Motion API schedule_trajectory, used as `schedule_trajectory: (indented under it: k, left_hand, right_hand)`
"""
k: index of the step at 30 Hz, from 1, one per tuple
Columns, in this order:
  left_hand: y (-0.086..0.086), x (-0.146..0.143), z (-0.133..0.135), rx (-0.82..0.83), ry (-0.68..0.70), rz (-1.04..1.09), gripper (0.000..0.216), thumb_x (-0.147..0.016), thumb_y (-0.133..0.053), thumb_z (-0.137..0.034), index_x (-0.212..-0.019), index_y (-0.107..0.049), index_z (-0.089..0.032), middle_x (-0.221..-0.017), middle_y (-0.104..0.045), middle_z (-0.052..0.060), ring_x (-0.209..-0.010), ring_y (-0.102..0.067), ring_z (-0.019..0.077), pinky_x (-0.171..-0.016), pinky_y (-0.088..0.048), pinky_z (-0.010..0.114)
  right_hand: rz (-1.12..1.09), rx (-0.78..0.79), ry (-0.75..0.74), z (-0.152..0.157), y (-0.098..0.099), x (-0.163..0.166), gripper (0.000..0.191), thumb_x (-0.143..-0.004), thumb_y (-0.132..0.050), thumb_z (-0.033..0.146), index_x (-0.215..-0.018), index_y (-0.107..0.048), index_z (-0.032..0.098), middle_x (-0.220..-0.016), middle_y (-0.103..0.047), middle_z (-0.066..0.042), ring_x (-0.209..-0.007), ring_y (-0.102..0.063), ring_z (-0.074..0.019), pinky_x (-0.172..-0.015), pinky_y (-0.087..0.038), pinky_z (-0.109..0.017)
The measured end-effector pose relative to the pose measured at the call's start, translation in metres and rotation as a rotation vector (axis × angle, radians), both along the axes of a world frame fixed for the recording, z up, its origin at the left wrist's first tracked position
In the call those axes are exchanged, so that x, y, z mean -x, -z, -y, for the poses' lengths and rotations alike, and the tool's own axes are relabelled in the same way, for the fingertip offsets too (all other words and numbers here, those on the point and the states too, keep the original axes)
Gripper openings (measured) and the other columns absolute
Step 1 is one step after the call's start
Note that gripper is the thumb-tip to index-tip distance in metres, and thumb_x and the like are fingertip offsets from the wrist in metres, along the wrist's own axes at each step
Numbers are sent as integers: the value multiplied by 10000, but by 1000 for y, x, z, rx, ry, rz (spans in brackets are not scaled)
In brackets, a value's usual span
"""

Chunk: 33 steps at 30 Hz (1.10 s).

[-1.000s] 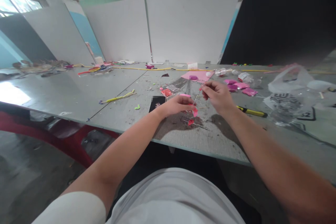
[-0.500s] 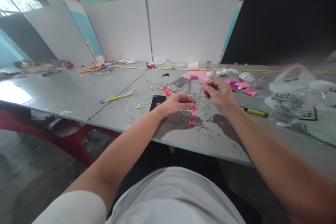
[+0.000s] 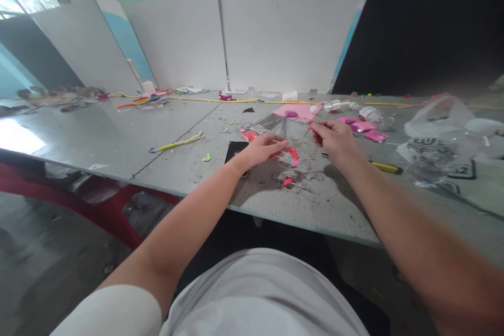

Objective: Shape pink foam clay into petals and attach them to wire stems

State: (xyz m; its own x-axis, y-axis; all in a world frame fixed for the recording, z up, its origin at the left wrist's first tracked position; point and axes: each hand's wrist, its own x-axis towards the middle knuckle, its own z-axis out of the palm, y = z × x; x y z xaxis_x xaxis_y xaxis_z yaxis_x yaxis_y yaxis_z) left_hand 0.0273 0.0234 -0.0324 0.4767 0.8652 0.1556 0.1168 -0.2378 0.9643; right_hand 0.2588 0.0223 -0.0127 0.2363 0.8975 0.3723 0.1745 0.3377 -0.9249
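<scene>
My left hand [image 3: 264, 150] is low over the table, its thumb and fingers closed on the edge of a red-and-pink curved piece [image 3: 293, 156], which shows beyond the fingertips. To its right, my right hand [image 3: 334, 137] pinches a thin stick, with a small red bit [image 3: 310, 124] at the fingertips. The stick is too fine to make out fully. Nearer the table edge, a red lump [image 3: 287, 181] lies among thin wire-like strands. A black flat item [image 3: 233, 151] is partly hidden behind my left wrist. An orange-red packet [image 3: 249, 136] lies just beyond my left hand.
Pink packets [image 3: 364, 126], clear bottles [image 3: 370, 114] and a pink sheet [image 3: 303, 111] lie farther back. On the right are a yellow-handled tool [image 3: 386, 167] and a plastic bag [image 3: 441, 131]. A yellow twisted strand [image 3: 179, 143] and green bit [image 3: 207, 157] lie left.
My right hand has moved slightly right, away from my left hand, with the thin stick. My left hand has lowered a little, and more of the curved piece shows.
</scene>
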Motion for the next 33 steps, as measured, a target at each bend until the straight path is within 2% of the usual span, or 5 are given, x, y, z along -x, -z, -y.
schedule_trajectory:
  k: [7, 13, 23, 28, 33]
  left_hand:
    - [8, 10, -24, -21, -185, -49, 247, -935, -694, -376, -960, -708, -131, -916, -756, 90, -750, -670, 129, -756, -520, 288]
    - [7, 18, -24, -406, -186, -354, 205, -901, -659, -314, -785, -709, -152, -770, -716, 49, -727, -613, 159, -744, -469, 316]
    - [14, 18, -18, -672, -162, -628, 395, -815, -790, -309, -1173, -759, -145, -1127, -638, 159, -1108, -619, 309, -1003, -498, 439]
    - [12, 19, -17, -693, -162, -686, 264, -816, -764, -240, -1069, -756, -166, -1093, -630, 150, -1144, -600, 338, -1044, -471, 489]
    - [6, 17, -17, -415, -158, -291, 215, -880, -731, -309, -1028, -671, -165, -973, -705, 82, -909, -653, 196, -864, -523, 364]
  right_hand:
    - [52, 142, 143, -29, 21, -22, 272, -778, -774, 398, -622, -630, 229, -544, -583, -5, -457, -481, -134, -421, -354, -277]
    - [333, 247, 224, -35, 33, -36, 193, -764, -767, 332, -635, -690, 211, -508, -611, -16, -463, -514, -164, -503, -397, -308]
    - [636, 202, 282, -28, 20, -37, 206, -756, -678, 126, -576, -670, 228, -511, -631, -51, -605, -625, -256, -665, -439, -372]
    - [688, 34, 236, -18, 14, -24, 134, -828, -650, 195, -710, -711, 218, -706, -736, -77, -730, -668, -264, -712, -455, -369]
    - [743, -133, 3, 2, 16, 1, 166, -892, -655, 321, -937, -775, 215, -857, -787, -63, -756, -677, -235, -720, -486, -359]
